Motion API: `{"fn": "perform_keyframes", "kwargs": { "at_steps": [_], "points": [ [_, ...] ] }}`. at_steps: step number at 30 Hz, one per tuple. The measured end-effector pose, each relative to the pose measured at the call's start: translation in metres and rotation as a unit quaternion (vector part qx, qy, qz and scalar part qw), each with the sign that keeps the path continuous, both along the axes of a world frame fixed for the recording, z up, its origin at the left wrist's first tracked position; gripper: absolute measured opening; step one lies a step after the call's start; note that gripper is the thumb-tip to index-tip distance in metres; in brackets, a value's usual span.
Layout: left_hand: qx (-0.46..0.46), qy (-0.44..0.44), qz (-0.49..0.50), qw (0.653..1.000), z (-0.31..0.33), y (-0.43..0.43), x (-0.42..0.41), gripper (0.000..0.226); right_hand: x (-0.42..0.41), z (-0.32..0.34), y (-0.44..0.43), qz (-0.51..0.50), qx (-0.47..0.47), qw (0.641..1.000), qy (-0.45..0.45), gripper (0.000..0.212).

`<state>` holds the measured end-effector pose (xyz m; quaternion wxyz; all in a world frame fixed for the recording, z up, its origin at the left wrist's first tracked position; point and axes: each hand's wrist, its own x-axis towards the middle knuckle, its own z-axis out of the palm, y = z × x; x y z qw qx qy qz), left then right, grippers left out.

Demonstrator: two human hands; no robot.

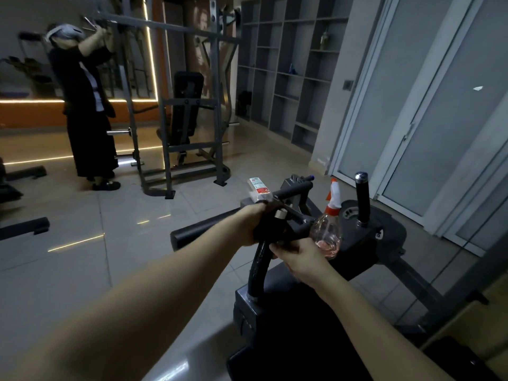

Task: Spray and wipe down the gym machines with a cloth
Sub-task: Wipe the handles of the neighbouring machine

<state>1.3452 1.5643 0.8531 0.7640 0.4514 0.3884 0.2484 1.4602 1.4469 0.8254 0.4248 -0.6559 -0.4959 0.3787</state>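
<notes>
Dark cloth (270, 227) on handlebar (257, 268), mid-wipe
My left hand (252, 224) grips it, right hand (298, 257) seemingly pinches its edge; much remains.

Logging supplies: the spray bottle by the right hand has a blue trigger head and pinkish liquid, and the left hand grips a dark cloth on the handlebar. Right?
Not quite. In the head view the spray bottle has an orange and white trigger head, not blue. The rest holds: pinkish liquid, left hand gripping the dark cloth on the handlebar.
</notes>
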Motion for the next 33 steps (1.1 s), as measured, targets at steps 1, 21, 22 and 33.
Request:
{"fn": "perform_keyframes", "kwargs": {
  "at_steps": [1,21,22,33],
  "points": [
    [0.014,0.015,0.024,1.000,-0.002,-0.007,-0.006,0.036,-0.001,0.000,0.000,0.001,-0.003,1.000,-0.007,0.022],
    [0.102,0.066,-0.220,0.968,0.049,-0.040,-0.081,0.055,-0.037,0.042,-0.028,-0.078,0.276,0.908,-0.306,0.042],
    [0.133,0.115,-0.226,0.958,0.050,-0.038,-0.083,0.051,-0.033,0.045,-0.030,-0.100,0.276,0.911,-0.288,0.040],
    [0.275,0.179,-0.078,0.941,0.038,-0.023,-0.073,0.020,-0.057,0.007,-0.003,-0.196,0.256,0.875,-0.361,0.044]
  ]
}}
